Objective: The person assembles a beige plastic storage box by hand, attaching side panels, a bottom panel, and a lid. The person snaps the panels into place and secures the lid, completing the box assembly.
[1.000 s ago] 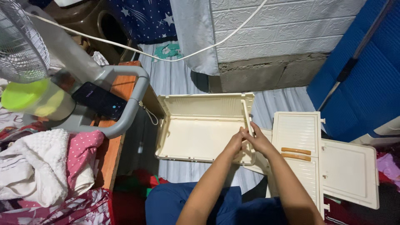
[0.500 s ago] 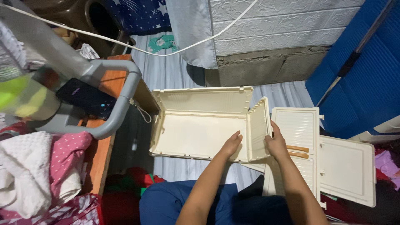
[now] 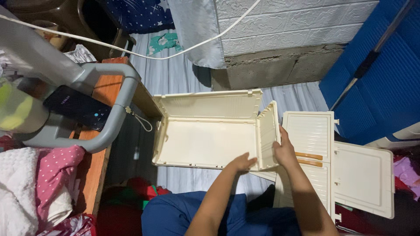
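A cream plastic box panel assembly [image 3: 205,140] lies open in front of me, with a back wall raised and a side panel [image 3: 267,135] standing up at its right end. My left hand [image 3: 241,162] rests on the near right edge of the base, at the foot of the side panel. My right hand [image 3: 284,150] grips the side panel's outer edge and holds it upright. To the right lie further cream panels [image 3: 310,131], one with two orange handle strips [image 3: 308,156], and a flat door panel [image 3: 365,175].
A grey fan stand [image 3: 111,118] sits on an orange wooden board [image 3: 94,175] at left, with a dark phone [image 3: 74,107] on it. Pink and white cloths [image 3: 39,188] lie at lower left. A white cable [image 3: 131,52] crosses above. Blue corrugated sheet [image 3: 380,78] stands right.
My hands moved apart from the middle of the right edge. The side panel swung up from lying flat to standing at the box's right end, held by my right hand.
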